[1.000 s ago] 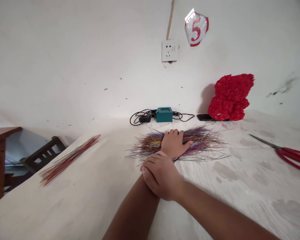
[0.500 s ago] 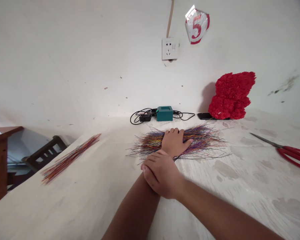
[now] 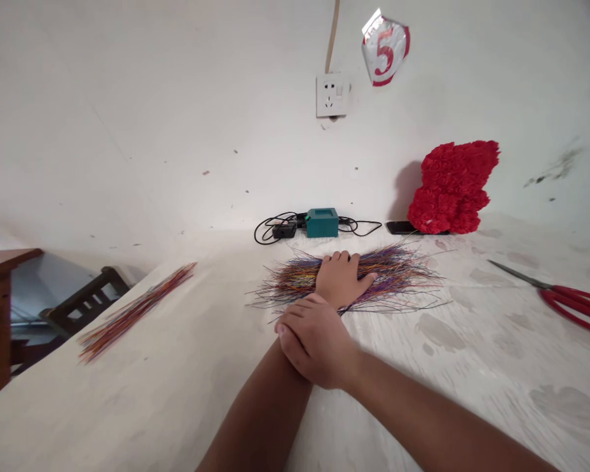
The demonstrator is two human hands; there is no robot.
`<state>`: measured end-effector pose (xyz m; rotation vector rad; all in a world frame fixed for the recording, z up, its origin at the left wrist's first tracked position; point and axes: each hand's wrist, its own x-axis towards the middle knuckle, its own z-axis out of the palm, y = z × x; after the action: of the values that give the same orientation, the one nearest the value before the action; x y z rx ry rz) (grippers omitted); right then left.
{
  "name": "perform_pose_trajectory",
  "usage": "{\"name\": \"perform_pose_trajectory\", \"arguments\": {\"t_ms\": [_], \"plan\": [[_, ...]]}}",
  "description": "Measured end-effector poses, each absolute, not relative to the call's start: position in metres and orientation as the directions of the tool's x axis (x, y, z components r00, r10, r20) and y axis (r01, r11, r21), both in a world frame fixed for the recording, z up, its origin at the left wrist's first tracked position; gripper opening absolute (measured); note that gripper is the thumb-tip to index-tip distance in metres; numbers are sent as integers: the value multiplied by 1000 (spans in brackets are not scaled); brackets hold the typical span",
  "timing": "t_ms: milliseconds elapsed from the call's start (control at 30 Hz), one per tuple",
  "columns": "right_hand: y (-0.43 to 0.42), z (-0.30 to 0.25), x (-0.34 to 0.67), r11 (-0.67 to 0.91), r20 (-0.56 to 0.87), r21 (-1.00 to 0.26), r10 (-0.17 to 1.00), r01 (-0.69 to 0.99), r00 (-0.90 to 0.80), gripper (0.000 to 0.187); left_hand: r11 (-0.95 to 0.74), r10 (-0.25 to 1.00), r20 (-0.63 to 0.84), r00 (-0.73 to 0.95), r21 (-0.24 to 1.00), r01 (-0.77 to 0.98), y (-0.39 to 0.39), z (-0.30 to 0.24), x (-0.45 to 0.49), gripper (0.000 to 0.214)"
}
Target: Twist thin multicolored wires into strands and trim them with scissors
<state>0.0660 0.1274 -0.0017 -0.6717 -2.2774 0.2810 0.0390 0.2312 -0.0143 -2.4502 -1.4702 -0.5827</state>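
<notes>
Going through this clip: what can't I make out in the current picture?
All in the head view:
- Middle of the large strand bundle: hidden under the left hand.
- Part of the left forearm: covered by the right hand.
- Handle ends of the scissors: cut off by the right edge.
- Part of the flat black object: hidden by the red flowery piece.
</notes>
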Motion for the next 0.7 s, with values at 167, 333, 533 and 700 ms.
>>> {"name": "perform_pose_trajectory", "arguments": {"t_ms": [167, 333, 533, 700], "plan": [[128, -1, 67, 841, 592, -377, 541, 388, -598, 23, -474, 793, 442, 420, 14, 880, 231, -14, 39, 55], [129, -1, 66, 840, 585, -375, 543, 392, -603, 24, -475, 792, 443, 421, 14, 880, 231, -14, 39, 55], [129, -1, 65, 839, 582, -377, 544, 392, -604, 24, -476, 790, 448, 419, 16, 879, 231, -15, 39, 55], [128, -1, 66, 838, 575, -373, 546, 398, -609, 24, -471, 793, 445, 416, 14, 882, 230, -14, 39, 55]]}}
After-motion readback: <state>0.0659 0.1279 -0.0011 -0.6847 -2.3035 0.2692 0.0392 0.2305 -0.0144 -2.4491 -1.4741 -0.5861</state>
